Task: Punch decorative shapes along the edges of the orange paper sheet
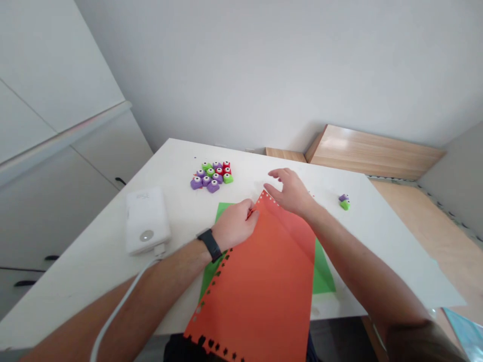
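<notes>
Over on the white table [94, 281], an orange paper sheet [256, 286] is laid across a green sheet [324, 274], its edges punched with little shapes. Its top edge looks pinched by the curled left hand [236, 224], while the right hand [290, 191] is held wide open by the corner, nothing gripped. Colorful paper punches [211, 176] are piled further back, tbh

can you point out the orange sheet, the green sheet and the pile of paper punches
orange paper sheet [256, 286], head view, point on the middle of the sheet
green paper sheet [323, 274], head view, point on the part showing right of the orange sheet
craft punches [218, 177], head view, point on a purple punch mid-pile
</notes>
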A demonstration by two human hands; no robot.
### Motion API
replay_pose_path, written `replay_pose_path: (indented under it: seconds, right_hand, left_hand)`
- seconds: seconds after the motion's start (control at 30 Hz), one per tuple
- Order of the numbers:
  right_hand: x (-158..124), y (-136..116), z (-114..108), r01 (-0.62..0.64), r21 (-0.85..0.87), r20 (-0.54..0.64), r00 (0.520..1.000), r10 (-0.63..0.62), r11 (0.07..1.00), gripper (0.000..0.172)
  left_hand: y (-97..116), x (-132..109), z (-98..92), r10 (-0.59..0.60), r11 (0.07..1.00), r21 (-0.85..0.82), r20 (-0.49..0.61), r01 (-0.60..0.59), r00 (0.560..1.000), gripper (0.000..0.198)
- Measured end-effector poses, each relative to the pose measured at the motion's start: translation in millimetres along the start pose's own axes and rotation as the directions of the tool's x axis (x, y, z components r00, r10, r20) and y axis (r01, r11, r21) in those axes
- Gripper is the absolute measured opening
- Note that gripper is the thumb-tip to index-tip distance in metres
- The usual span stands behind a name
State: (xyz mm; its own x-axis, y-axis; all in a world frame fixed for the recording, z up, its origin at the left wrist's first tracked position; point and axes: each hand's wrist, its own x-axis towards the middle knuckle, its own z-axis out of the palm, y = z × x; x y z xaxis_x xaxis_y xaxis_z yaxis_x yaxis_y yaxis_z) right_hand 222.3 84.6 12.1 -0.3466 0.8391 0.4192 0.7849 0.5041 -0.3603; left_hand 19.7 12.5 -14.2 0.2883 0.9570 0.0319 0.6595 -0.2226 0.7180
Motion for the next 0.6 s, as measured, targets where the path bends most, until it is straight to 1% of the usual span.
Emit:
replay_pose_path:
  seconds: [0.03, 0.07, 0.13, 0.17, 0.27, 0.33, 0.43, 0.5, 0.6]
  right_hand:
    - [12.2, -14.0, 6.1, 0.047, -0.006, 0.053, 0.997, -0.047, 0.999, 0.034]
    - [24.4, -26.0, 12.9, 0.068, -0.013, 0.099, 0.993, -0.066, 0.998, 0.035]
    - [47.4, -43.3, 28.6, 0.079, -0.035, 0.215, 0.974, -0.07, 0.996, 0.037]
    - [57.6, -48.9, 37.1, 0.078, -0.057, 0.252, 0.966, -0.062, 0.995, 0.037]
    - [80.1, -57.5, 61.1, 0.135, -0.093, 0.336, 0.937, -0.096, 0.986, 0.037]
    - [88.1, -59.1, 72.9, 0.145, -0.094, 0.369, 0.924, -0.1, 0.985, 0.035]
    - [91.8, -59.3, 82.5, 0.125, -0.104, 0.381, 0.921, -0.076, 0.987, 0.027]
    - [90.8, -59.0, 84.5, 0.12, -0.103, 0.382, 0.921, -0.072, 0.987, 0.023]
    - [86.6, -58.4, 81.8, 0.114, -0.087, 0.384, 0.92, -0.072, 0.99, 0.021]
  left_hand:
    - [0.2, 0.2, -0.1, 0.001, 1.0, 0.001, 0.001, -0.001, 1.0, 0.02]
    - [0.5, 0.3, -0.3, 0.004, 1.0, 0.003, 0.003, -0.004, 1.0, 0.02]
    - [1.3, 0.4, -0.5, 0.011, 1.0, 0.008, 0.004, -0.011, 1.0, 0.021]
    - [1.4, 0.3, -0.4, 0.013, 1.0, 0.011, 0.004, -0.013, 1.0, 0.022]
    - [1.0, 0.0, 0.2, 0.012, 1.0, 0.018, -0.002, -0.012, 1.0, 0.024]
    - [0.4, -0.3, 0.5, 0.009, 1.0, 0.02, -0.007, -0.009, 1.0, 0.024]
    - [0.0, -0.8, -0.3, 0.012, 1.0, 0.014, -0.005, -0.012, 1.0, 0.023]
    - [0.1, -1.2, -1.1, 0.014, 1.0, 0.012, -0.003, -0.014, 1.0, 0.022]
    - [0.2, -1.6, -1.7, 0.017, 1.0, 0.011, 0.0, -0.017, 1.0, 0.023]
